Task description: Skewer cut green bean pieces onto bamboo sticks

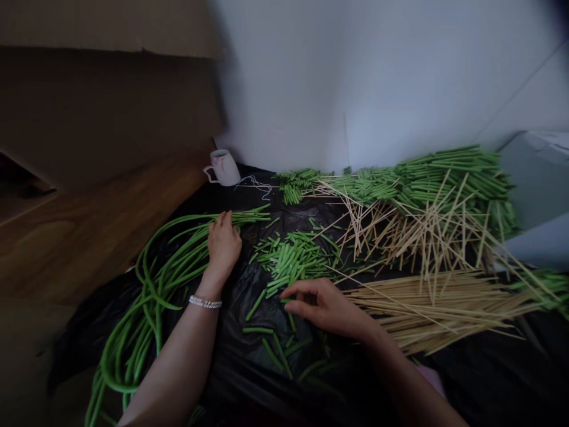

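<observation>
A white mug (226, 169) stands beyond the left grip (224, 242); what it holds cannot be made out. Pale string (265, 190) lies beside the mug. The left grip curls closed over a bunch of long beans (153, 296), which loop away to its left and nearer the person. At the right grip (322, 303), thumb and forefinger almost meet about a bean piece (284, 300); whether they pinch it, I cannot tell. Cut beans (293, 258) lie heaped just beyond the right grip, on black plastic (231, 379). Thin sticks (444, 296) lie to its right; a crossed tangle (427, 231) stands between it and the stacked beans (453, 172) farther off.
</observation>
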{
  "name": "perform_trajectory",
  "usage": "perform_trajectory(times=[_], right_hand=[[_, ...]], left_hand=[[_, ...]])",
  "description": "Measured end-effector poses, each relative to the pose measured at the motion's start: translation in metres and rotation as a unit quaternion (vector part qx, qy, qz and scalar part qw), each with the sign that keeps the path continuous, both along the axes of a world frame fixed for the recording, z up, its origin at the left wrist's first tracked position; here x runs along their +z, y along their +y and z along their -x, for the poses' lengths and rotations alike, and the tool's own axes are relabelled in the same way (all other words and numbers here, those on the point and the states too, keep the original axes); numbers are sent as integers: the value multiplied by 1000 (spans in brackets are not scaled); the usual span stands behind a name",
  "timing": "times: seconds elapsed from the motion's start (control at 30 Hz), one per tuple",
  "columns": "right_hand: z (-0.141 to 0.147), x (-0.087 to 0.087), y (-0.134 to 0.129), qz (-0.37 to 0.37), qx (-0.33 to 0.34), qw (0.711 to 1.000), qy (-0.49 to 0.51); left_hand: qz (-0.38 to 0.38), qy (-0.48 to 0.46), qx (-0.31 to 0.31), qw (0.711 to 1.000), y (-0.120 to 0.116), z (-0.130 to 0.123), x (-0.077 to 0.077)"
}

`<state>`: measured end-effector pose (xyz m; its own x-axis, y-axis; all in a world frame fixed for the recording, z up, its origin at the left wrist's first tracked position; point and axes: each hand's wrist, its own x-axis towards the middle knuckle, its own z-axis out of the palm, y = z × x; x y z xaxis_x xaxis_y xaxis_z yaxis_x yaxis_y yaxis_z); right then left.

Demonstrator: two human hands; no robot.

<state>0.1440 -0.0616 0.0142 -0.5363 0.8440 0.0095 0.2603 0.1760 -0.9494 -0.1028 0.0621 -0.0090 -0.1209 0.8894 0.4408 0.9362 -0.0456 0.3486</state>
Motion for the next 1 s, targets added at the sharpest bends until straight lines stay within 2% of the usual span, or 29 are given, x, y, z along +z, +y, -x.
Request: perform_trajectory(times=[0.13, 0.3, 0.43, 0.63, 0.7, 0.77, 0.87, 0.93, 1.0], right_hand=[[1, -1, 0, -3, 1, 1000, -11], [1, 0, 0, 1, 2, 1000, -14], [1, -1, 0, 4, 1, 1000, -17], [1, -2, 1, 10, 4, 1000, -24], [1, -2, 1, 14, 5, 1000, -25], [1, -2, 1, 17, 7, 1000, -23], [1, -2, 2, 39, 0, 999, 1], [0, -3, 6, 67, -36, 996, 41], [-2, -5, 11, 96, -109, 984, 105]], left_hand=[[42, 39, 44, 997, 0, 5, -4], [20, 69, 55, 996, -2, 2, -1], [34, 85, 60, 994, -3, 3, -1], [54, 100, 103, 988, -3, 15, 1], [36, 78, 115, 990, -1, 18, 3], [-17, 36, 120, 992, 1, 17, 7], [-129, -46, 81, 987, 0, 4, 11], [-202, -82, 5, 976, -7, -13, 12], [-250, -94, -93, 959, -21, -35, 11]])
